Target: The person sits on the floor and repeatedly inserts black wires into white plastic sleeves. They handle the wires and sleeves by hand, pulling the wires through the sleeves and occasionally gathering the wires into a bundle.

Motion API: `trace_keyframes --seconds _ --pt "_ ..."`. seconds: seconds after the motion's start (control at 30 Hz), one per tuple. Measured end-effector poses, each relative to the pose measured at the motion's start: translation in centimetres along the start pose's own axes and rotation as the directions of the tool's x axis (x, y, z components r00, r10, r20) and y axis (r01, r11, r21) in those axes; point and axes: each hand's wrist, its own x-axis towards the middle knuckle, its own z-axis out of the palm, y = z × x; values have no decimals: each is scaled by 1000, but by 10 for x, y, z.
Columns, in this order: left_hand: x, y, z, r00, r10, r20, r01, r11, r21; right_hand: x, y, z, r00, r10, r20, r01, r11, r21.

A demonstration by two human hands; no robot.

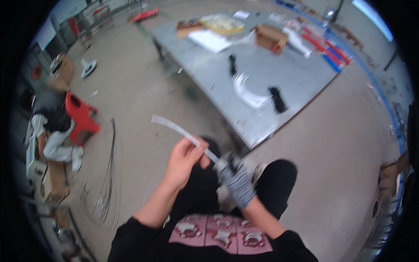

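My bare left hand (184, 158) pinches a narrow white strip with evenly spaced marks, perhaps labels (170, 125), between thumb and fingers. Its free end curves up and to the left. The other end runs down to my right hand (238, 181), which wears a grey knitted glove and is closed at that end of the strip. Something dark shows at the gloved fingertips; I cannot tell whether it is part of the glove or a held thing. Both hands are above my knees, in front of the near corner of a metal-topped table (257, 126).
On the table lie curved white strips (248, 92), two black bundles (277, 99), an open cardboard box (269, 38), white paper (209, 40) and red parts (325, 46). At left, a person (52, 118) sits beside a red stool (80, 118). Thin dark wires (109, 174) lie on the floor.
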Motion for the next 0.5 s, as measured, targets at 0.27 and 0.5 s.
trace_keyframes --seconds 0.27,0.5 --pt "-7 -17 -17 991 10 135 -10 1000 -5 0 -23 -4 914 274 299 -314 945 92" --pt "-10 -20 1 994 -35 107 56 978 -199 3 -14 7 960 193 201 -240 940 244"
